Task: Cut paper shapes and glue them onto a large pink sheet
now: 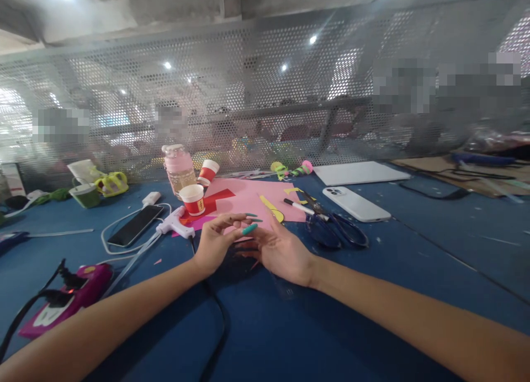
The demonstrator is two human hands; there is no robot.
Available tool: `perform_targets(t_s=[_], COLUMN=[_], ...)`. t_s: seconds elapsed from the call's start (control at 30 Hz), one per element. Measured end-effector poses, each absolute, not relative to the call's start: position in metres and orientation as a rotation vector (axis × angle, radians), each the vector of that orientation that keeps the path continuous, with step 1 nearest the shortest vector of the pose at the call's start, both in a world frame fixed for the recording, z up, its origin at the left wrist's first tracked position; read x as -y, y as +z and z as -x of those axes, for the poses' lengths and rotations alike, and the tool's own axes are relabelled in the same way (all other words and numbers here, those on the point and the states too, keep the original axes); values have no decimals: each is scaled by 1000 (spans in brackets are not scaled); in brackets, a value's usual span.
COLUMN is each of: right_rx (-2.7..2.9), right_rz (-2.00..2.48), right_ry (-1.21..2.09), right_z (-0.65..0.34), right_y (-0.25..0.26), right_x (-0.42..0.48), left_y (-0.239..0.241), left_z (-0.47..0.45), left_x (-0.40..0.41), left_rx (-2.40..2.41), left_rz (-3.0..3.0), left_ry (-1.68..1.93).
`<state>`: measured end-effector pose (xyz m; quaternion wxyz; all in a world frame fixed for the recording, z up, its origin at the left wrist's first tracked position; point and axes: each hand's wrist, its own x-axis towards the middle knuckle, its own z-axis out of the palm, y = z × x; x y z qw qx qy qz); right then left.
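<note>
My left hand (214, 244) is held over the blue table with its fingers pointing right, apart from the thumb and with nothing visible between them. Its long teal nails come up to the fingers of my right hand (287, 255), which is turned partly palm up, fingers stretched out and apart. Whether the fingertips touch is unclear. Behind both hands lies a pink paper sheet (244, 197) with yellow paper pieces (271, 208). A black-capped white marker (300, 207) and dark blue-handled scissors (351, 230) are right of the hands. Close to my left hand lies a white glue gun (176, 224).
Two red-and-white paper cups (192, 200) and a pink-lidded bottle (179, 166) stand behind the glue gun. A black phone (136, 226) and magenta power strip (74, 293) lie left. At right are a white phone (356, 203) and white flat panel (360, 173). Perforated metal screening (248, 84) closes the back.
</note>
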<state>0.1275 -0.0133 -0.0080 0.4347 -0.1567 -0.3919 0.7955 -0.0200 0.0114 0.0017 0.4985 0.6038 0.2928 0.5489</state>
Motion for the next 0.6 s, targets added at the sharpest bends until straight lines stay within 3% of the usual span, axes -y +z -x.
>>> perform_targets(t_s=[0.4,0.6], right_rx=[1707,1651], right_rz=[839,668], right_ry=[1413,1602], right_z=[-129,-130], right_y=[-13,-14], right_x=[15,14], left_y=[2,-1], left_z=[12,17], left_x=[-15,-16], left_rx=[-526,-475], left_rz=[-843,-853], left_ry=[1127,1005])
